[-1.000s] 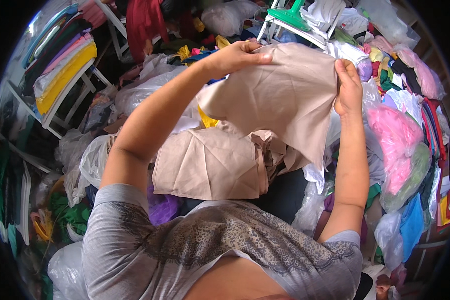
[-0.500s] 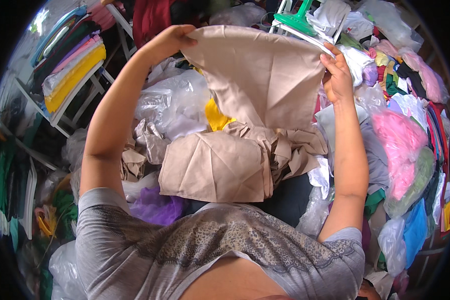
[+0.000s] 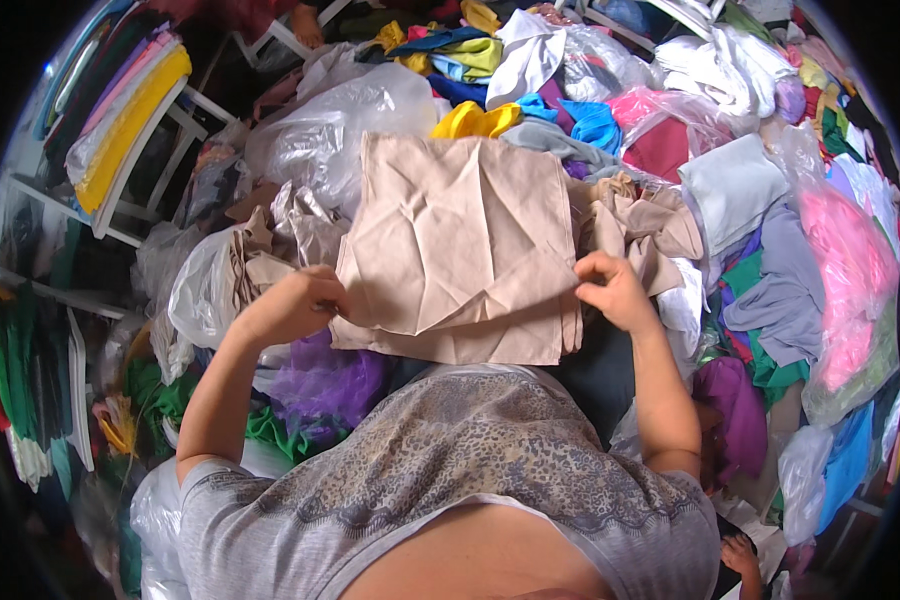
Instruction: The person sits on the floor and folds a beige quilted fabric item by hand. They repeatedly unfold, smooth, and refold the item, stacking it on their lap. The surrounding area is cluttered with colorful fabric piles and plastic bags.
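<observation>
A beige fabric piece (image 3: 450, 230) lies spread over my lap, creased, its near edge slightly raised. My left hand (image 3: 305, 300) pinches its near left corner, and my right hand (image 3: 610, 287) pinches the near right corner. Under it, more flat beige pieces (image 3: 490, 345) show along the near side. To the right of the spread cloth sits a crumpled heap of beige fabric (image 3: 645, 220). Another beige bundle (image 3: 255, 260) is at the left, partly within clear plastic.
Piles of coloured fabric and clear plastic bags (image 3: 340, 125) surround me. A white rack with folded cloths (image 3: 135, 120) stands left. Pink cloth in plastic (image 3: 850, 270) lies right; purple netting (image 3: 325, 375) is near my left side. Another person's hand (image 3: 738, 553) shows at lower right.
Both hands have come down toward my body with the beige piece, which was held up at the far side. It now lies on the other beige pieces on my lap.
</observation>
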A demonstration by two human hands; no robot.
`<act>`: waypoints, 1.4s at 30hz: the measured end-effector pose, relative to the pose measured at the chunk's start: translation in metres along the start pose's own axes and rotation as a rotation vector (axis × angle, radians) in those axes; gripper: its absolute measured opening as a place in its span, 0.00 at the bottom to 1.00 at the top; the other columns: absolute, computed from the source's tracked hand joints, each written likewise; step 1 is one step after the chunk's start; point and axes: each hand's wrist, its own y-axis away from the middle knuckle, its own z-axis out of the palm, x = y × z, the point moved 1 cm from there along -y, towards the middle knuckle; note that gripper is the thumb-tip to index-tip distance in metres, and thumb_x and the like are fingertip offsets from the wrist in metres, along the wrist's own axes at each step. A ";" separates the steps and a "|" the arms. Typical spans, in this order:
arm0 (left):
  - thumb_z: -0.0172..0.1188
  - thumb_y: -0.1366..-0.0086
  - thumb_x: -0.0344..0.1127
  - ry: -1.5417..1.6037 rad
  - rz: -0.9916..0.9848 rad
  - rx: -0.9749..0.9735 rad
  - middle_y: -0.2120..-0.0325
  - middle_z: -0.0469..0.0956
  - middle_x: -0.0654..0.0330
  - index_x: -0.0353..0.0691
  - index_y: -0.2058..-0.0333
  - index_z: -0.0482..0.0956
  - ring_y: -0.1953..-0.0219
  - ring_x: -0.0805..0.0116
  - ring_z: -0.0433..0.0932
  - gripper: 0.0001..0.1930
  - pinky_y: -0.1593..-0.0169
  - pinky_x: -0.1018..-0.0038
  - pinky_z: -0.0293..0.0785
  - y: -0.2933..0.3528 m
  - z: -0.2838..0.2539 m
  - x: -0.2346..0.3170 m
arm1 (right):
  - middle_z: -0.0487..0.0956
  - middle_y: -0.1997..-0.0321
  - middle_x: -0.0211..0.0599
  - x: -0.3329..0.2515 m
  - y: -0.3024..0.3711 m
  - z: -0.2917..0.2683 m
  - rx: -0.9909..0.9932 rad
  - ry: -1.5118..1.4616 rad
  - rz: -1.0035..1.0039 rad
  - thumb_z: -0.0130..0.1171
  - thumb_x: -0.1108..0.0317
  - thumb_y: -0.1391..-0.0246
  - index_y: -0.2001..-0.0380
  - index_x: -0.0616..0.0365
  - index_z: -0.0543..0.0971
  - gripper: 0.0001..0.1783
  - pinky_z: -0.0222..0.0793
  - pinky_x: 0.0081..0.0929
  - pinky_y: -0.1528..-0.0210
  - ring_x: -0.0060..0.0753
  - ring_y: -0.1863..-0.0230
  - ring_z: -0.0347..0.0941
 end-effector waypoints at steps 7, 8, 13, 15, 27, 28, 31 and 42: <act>0.60 0.49 0.24 -0.046 0.003 -0.013 0.69 0.77 0.55 0.38 0.69 0.79 0.59 0.52 0.77 0.06 0.54 0.61 0.74 0.012 0.027 -0.025 | 0.82 0.64 0.33 0.011 0.022 0.021 0.010 0.178 -0.133 0.61 0.82 0.60 0.75 0.60 0.79 0.07 0.68 0.29 0.47 0.33 0.55 0.75; 0.60 0.50 0.24 -0.093 -0.028 -0.015 0.69 0.77 0.55 0.38 0.70 0.79 0.59 0.52 0.77 0.07 0.54 0.61 0.74 0.014 0.027 -0.026 | 0.82 0.65 0.33 0.006 0.025 0.021 0.003 0.218 -0.151 0.59 0.82 0.60 0.76 0.59 0.80 0.07 0.68 0.29 0.46 0.33 0.54 0.75; 0.62 0.49 0.27 -0.189 -0.080 -0.144 0.68 0.78 0.57 0.41 0.69 0.80 0.55 0.54 0.77 0.06 0.51 0.61 0.73 0.019 0.032 -0.017 | 0.83 0.62 0.35 -0.004 0.031 0.028 -0.028 0.373 -0.211 0.57 0.81 0.57 0.75 0.58 0.82 0.08 0.68 0.31 0.45 0.37 0.52 0.75; 0.67 0.47 0.35 -0.210 -0.139 -0.196 0.62 0.78 0.56 0.45 0.61 0.82 0.51 0.53 0.76 0.14 0.47 0.59 0.72 0.016 0.033 -0.008 | 0.82 0.60 0.37 0.000 0.026 0.022 -0.020 0.424 -0.197 0.57 0.81 0.56 0.74 0.59 0.81 0.07 0.69 0.31 0.45 0.39 0.51 0.76; 0.57 0.36 0.65 -0.362 0.176 0.123 0.28 0.53 0.51 0.56 0.30 0.63 0.25 0.49 0.49 0.39 0.28 0.38 0.38 -0.090 0.117 0.036 | 0.78 0.55 0.40 0.070 -0.027 -0.039 0.531 1.177 0.068 0.65 0.65 0.52 0.58 0.51 0.77 0.16 0.70 0.45 0.47 0.49 0.49 0.75; 0.54 0.35 0.66 -0.409 0.157 0.126 0.27 0.53 0.52 0.59 0.30 0.62 0.24 0.51 0.47 0.39 0.27 0.39 0.34 -0.093 0.127 0.033 | 0.79 0.56 0.41 0.072 -0.029 -0.046 0.525 1.144 0.096 0.64 0.65 0.51 0.58 0.51 0.77 0.15 0.70 0.45 0.48 0.50 0.51 0.75; 0.53 0.35 0.67 -0.424 0.184 0.197 0.28 0.54 0.54 0.60 0.30 0.61 0.25 0.53 0.48 0.39 0.29 0.35 0.37 -0.096 0.137 0.021 | 0.80 0.58 0.43 0.069 -0.032 -0.069 0.601 0.953 0.196 0.65 0.64 0.50 0.59 0.51 0.78 0.14 0.72 0.44 0.51 0.52 0.54 0.77; 0.53 0.33 0.64 -0.405 0.185 0.187 0.27 0.52 0.49 0.55 0.29 0.59 0.24 0.51 0.45 0.39 0.29 0.35 0.35 -0.092 0.138 0.021 | 0.82 0.55 0.50 0.087 -0.048 -0.078 0.427 1.034 0.300 0.53 0.64 0.42 0.55 0.57 0.80 0.15 0.73 0.50 0.50 0.58 0.52 0.78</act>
